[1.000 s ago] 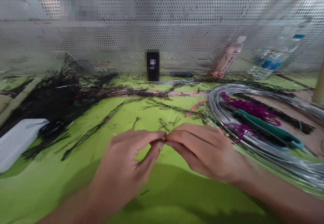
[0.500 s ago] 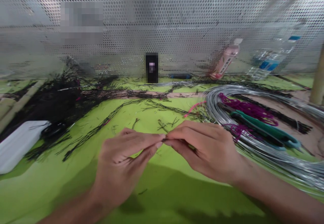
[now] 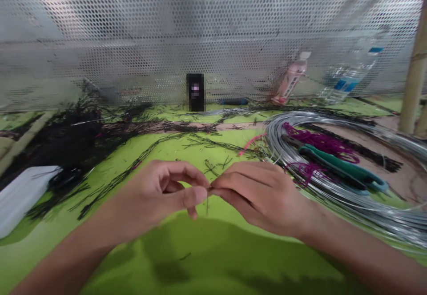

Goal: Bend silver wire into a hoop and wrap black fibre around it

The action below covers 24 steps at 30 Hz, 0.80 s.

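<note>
Over the green table surface (image 3: pixel 187 241), my two hands meet at the fingertips. My right hand (image 3: pixel 256 193) pinches a small dark strand (image 3: pixel 209 191), mostly hidden by the fingers. On the other side, my left hand (image 3: pixel 170 188) is curled, its thumb and index fingertips close to the same strand; whether they grip it cannot be made out. Short dark twisted wires (image 3: pixel 211 168) lie just behind the hands. A tiny dark scrap (image 3: pixel 185 256) rests in front of them.
Right: a silver wire coil (image 3: pixel 276 135), green-handled pliers (image 3: pixel 343 166) and purple cord (image 3: pixel 320 141). Left: a dark wire heap (image 3: pixel 76 130) and white box (image 3: pixel 26 193). Behind: a pink bottle (image 3: pixel 290 81), clear bottle (image 3: pixel 348 77) and perforated metal panel (image 3: pixel 233 28).
My left hand has turned and its fingers have spread from their tight pinch, with the thumb now in front. My right hand keeps its pinch. The view has shifted slightly.
</note>
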Motion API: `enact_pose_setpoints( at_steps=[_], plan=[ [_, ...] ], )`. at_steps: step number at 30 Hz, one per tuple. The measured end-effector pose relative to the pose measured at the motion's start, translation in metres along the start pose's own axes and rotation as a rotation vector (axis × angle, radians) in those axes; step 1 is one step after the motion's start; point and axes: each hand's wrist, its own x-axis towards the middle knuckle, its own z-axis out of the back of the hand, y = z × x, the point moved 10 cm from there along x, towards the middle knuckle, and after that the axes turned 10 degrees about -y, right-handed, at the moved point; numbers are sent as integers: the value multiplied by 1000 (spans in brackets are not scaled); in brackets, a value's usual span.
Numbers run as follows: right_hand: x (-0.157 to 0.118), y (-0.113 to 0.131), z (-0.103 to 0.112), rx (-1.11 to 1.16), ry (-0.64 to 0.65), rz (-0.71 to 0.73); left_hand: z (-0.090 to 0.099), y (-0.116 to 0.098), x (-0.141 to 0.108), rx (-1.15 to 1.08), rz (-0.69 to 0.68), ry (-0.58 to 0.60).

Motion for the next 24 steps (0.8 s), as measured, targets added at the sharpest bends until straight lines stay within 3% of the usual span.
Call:
enact_pose_setpoints(
  at_steps=[5,10,17,21,24],
  plan=[
    [0,3,0,5,14,30,-8,10,6,-104,198,82],
    [-1,5,3,-4,29,58,-15,12,8,-133,235,153],
    [-1,3,3,-17,57,23,-5,5,7,-12,-10,4],
    [-1,6,5,-27,62,38,-10,1,2,-68,-40,33],
    [-1,5,5,-8,70,15,-7,1,4,8,-38,-15]
  ],
)
